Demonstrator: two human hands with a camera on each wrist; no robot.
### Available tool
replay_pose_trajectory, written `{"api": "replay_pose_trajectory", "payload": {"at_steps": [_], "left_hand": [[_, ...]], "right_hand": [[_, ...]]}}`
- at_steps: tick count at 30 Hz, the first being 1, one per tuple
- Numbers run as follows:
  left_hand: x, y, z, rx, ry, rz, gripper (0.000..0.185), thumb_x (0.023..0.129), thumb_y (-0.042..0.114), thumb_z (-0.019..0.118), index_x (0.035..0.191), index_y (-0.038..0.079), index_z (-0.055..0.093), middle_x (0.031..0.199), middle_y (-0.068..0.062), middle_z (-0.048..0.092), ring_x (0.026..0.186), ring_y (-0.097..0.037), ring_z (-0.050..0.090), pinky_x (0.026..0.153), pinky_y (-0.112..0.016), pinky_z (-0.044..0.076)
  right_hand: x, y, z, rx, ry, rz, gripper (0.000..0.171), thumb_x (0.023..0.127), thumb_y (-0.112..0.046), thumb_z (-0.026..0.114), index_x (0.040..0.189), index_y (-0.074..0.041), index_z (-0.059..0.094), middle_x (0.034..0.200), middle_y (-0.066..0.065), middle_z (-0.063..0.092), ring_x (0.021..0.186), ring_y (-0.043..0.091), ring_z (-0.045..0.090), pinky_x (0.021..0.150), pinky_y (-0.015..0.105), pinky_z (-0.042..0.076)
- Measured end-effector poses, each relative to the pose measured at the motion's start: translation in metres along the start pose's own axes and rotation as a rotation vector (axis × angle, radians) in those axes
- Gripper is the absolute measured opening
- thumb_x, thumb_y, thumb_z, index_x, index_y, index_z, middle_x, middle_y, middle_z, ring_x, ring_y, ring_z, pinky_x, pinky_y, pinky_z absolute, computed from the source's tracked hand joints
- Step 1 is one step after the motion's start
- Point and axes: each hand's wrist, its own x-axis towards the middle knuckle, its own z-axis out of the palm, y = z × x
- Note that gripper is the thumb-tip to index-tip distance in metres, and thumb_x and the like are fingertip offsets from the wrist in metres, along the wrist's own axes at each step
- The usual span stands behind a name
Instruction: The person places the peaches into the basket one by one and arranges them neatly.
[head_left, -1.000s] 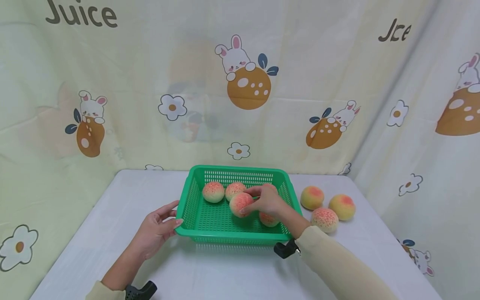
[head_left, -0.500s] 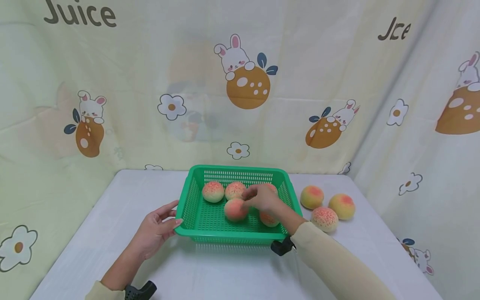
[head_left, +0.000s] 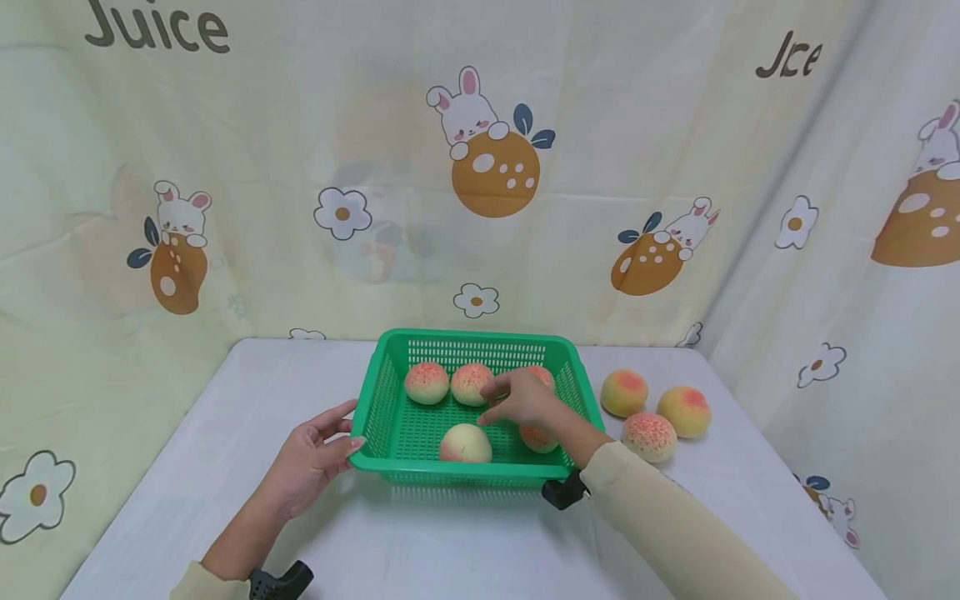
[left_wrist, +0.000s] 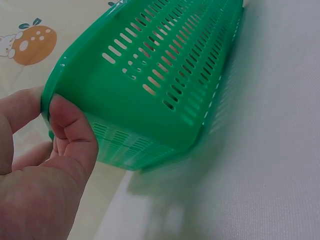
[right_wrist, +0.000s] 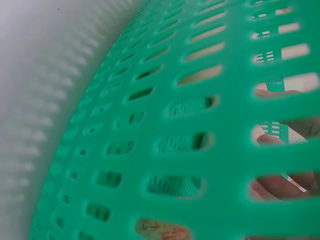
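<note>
Pinching the basket [head_left: 465, 470] by its left rim with our left hand [head_left: 311, 462], we hold our right hand [head_left: 528, 398] inside it, fingers loosely parted, just beside a pale peach [head_left: 466, 443] by the near wall. Four more peaches [head_left: 427, 383] lie inside; three sit on the counter [head_left: 465, 542].

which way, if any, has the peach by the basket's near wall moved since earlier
Yes, the peach moved toward the green basket's near rim and slightly left.
</note>
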Motion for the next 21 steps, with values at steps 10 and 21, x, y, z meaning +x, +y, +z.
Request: {"api": "replay_pose_trajectory", "payload": {"at_steps": [10, 21], "left_hand": [[0.002, -0.002, -0.002, -0.012, 0.011, -0.006, 0.07, 0.095, 0.009, 0.072, 0.157, 0.014, 0.04, 0.122, -0.008, 0.05, 0.099, -0.014, 0.065, 0.087, -0.028, 0.062], [0.004, -0.003, -0.002, -0.019, -0.007, -0.004, 0.07, 0.095, 0.009, 0.072, 0.158, 0.013, 0.04, 0.122, -0.007, 0.05, 0.097, -0.014, 0.066, 0.086, -0.027, 0.062]], "right_hand": [[0.0, 0.003, -0.003, -0.012, -0.013, -0.017, 0.041, 0.084, -0.022, 0.086, 0.121, -0.01, 0.074, 0.12, 0.004, 0.074, 0.112, 0.02, 0.068, 0.097, 0.04, 0.057], [-0.007, -0.008, -0.007, -0.117, -0.175, -0.139, 0.041, 0.086, -0.029, 0.083, 0.121, -0.01, 0.074, 0.124, 0.007, 0.074, 0.115, 0.022, 0.069, 0.1, 0.041, 0.056]]}}
